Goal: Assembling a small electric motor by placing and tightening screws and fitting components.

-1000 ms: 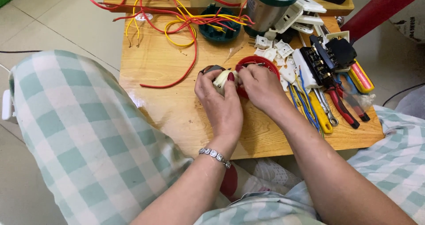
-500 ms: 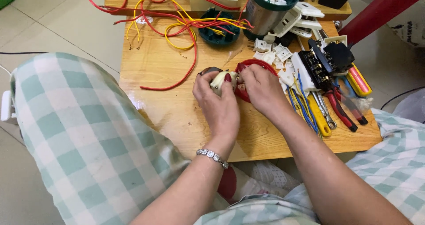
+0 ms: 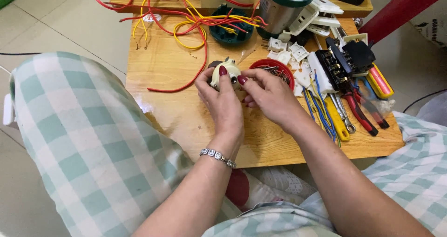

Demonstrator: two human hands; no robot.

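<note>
My left hand [image 3: 223, 99] grips a small cream-coloured round plastic part [image 3: 222, 74] above the low wooden table [image 3: 177, 106]. My right hand [image 3: 267, 95] touches the same part from the right with its fingertips, thumb and forefinger pinched at its face. A red round dish [image 3: 270, 67] holding small metal pieces sits just behind my right hand. A silver bracelet circles my left wrist.
Red and yellow wires [image 3: 186, 20] sprawl over the table's far left by a dark green round base [image 3: 231, 29]. A metal can [image 3: 279, 8], white plastic parts [image 3: 298, 55], a black terminal block [image 3: 337, 64], pliers [image 3: 361, 111] and screwdrivers [image 3: 379, 81] crowd the right side. My checked-trousered knees flank the table.
Both hands stay at the cream part; my fingers have shifted slightly on it, and the view has drifted a little.
</note>
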